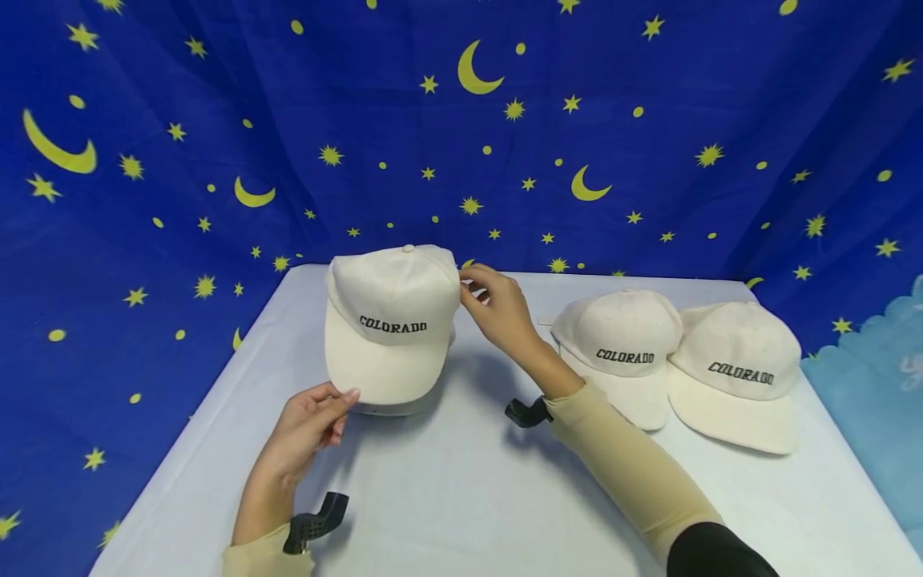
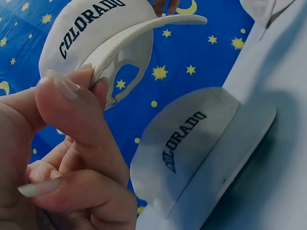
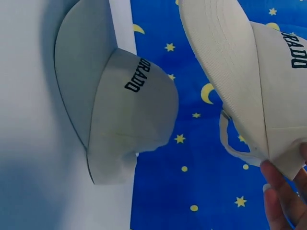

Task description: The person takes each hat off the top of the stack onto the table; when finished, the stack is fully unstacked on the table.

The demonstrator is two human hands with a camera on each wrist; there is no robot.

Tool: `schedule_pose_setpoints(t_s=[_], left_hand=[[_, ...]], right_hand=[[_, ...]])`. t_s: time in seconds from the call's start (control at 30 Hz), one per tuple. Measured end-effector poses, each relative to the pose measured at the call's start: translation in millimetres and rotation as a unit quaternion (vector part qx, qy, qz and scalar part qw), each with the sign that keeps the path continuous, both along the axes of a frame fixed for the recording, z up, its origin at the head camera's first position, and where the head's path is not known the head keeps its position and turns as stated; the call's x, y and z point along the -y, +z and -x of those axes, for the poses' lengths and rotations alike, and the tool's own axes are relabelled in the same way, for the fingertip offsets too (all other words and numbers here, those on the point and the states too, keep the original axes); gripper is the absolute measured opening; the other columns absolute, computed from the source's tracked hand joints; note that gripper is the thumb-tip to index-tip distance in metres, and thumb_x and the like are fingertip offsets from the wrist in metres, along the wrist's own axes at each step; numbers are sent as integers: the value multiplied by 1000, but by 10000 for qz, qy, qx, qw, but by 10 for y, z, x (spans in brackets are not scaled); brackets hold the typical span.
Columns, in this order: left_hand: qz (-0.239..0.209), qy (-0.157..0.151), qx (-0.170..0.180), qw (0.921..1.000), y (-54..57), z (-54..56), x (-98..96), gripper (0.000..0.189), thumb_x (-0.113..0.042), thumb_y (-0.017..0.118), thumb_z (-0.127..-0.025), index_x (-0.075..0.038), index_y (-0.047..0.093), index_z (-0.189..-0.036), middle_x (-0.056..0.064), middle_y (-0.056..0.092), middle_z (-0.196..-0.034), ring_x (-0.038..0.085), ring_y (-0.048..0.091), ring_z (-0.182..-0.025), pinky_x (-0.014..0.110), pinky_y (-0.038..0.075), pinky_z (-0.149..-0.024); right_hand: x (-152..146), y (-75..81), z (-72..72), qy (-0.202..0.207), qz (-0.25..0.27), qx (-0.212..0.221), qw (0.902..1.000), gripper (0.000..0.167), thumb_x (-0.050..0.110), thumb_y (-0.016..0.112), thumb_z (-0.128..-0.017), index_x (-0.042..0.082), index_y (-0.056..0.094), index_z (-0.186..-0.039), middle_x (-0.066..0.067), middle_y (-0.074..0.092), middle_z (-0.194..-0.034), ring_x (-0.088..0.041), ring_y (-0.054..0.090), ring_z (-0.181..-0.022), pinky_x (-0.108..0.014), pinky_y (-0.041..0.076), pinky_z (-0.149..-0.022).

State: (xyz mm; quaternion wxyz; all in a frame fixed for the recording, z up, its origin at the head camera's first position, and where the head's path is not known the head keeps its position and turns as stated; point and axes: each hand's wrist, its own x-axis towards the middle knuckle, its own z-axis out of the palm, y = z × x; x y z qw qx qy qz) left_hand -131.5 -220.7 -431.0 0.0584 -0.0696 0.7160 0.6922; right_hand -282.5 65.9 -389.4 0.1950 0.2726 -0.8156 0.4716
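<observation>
A cream baseball cap point(image 1: 392, 296) with COLORADO in dark letters is held up by both hands, brim toward me. My left hand point(image 1: 306, 429) pinches the edge of its brim between thumb and fingers, plain in the left wrist view. On the cap's other side, my right hand point(image 1: 501, 308) pinches the lower rim of the crown near the side. Beneath the raised cap, a second matching cap point(image 2: 192, 148) sits on the table, apart from it; the head view hides most of that one. An adjustable strap point(image 3: 232, 143) hangs at the raised cap's back.
Two more COLORADO caps, one on the left point(image 1: 620, 332) and one on the right point(image 1: 743, 361), sit side by side on the white table point(image 1: 469, 497). A blue curtain point(image 1: 404, 112) with moons and stars hangs behind. Light-blue fabric point(image 1: 880, 409) lies at the far right.
</observation>
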Motion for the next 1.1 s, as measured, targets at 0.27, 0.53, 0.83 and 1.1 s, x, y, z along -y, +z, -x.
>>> schedule_pose_setpoints(t_s=[0.27,0.53,0.83,1.1], left_hand=[[67,-455,38,9989,21,22,-180,26,-18,71,-98,-2,57,-84,-2,54,-58,7,49,-48,22,44,-47],[265,-1093,-47,9936,-17,70,-280,25,-19,70,-99,-1,59,-85,-1,56,-58,9,49,-48,24,43,-47],[619,-1648,78,9844,-32,154,-403,44,-28,67,-101,16,63,-102,4,60,-63,10,52,-48,25,45,-47],[800,-2117,105,9740,-69,201,-555,43,-29,62,-104,13,64,-101,4,61,-65,11,52,-49,26,44,-49]], right_hand=[[-215,38,-43,40,320,47,9995,13,16,68,-100,10,75,-110,0,73,-108,-14,70,-91,-33,57,-74],[-402,-8,-76,74,484,166,9987,15,13,68,-100,8,75,-112,-2,73,-108,-15,71,-89,-35,57,-75],[-601,-135,-108,-77,517,236,9984,12,9,70,-98,8,76,-108,-4,74,-107,-18,72,-87,-35,57,-74],[-770,-233,-122,-259,576,334,9974,11,6,69,-97,6,76,-106,-5,74,-106,-21,72,-88,-36,56,-75]])
